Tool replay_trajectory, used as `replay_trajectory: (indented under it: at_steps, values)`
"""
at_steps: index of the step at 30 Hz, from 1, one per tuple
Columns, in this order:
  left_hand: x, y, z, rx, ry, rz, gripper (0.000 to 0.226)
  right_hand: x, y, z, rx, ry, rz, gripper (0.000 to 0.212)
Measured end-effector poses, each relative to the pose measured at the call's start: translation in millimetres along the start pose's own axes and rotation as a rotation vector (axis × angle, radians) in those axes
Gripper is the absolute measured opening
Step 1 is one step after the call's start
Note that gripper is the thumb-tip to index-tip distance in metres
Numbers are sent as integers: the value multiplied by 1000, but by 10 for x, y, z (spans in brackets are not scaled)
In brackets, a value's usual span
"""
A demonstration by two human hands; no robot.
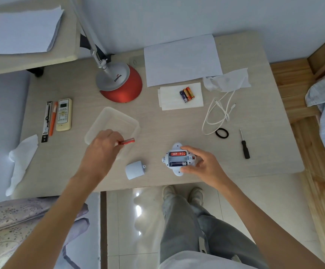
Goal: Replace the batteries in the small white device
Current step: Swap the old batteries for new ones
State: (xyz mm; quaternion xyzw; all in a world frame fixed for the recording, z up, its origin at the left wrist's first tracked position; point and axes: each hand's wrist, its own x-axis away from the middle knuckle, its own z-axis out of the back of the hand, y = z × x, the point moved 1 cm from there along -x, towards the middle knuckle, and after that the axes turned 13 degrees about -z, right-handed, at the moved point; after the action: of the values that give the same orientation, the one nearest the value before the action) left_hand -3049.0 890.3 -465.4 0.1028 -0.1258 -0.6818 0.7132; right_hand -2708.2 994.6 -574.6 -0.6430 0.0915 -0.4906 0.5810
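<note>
The small white device (174,167) lies near the table's front edge with its battery bay facing up. A red battery sits in the top slot, a dark one in the bottom slot, and the middle slot is bare. My right hand (200,162) grips the device from its right side. My left hand (103,144) holds a red battery (127,141) over the near right corner of a clear plastic tray (99,125). The loose battery cover (135,169) rests left of the device. Three more batteries (187,94) lie on a white tissue (169,98) farther back.
A red-based desk lamp (122,85) stands at the back centre. A screwdriver (244,145), a black hair tie (222,133) and a white cable (216,113) lie right. A remote (64,114) and pens (49,119) lie left. Paper sheets (181,59) are behind.
</note>
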Motion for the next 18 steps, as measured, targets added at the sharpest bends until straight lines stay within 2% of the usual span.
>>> replay_trajectory:
  at_steps: [8,15,18]
  values:
    - [-175,-705,-273,-92,-109,112,7,17,-26,17,17,-3,1,69]
    - [-292,-800,-559,-28,-172,161,10,9,-35,14,10,5,-16,67]
    - [-283,-730,-454,-18,-112,152,21,6,-33,11,6,4,-20,68]
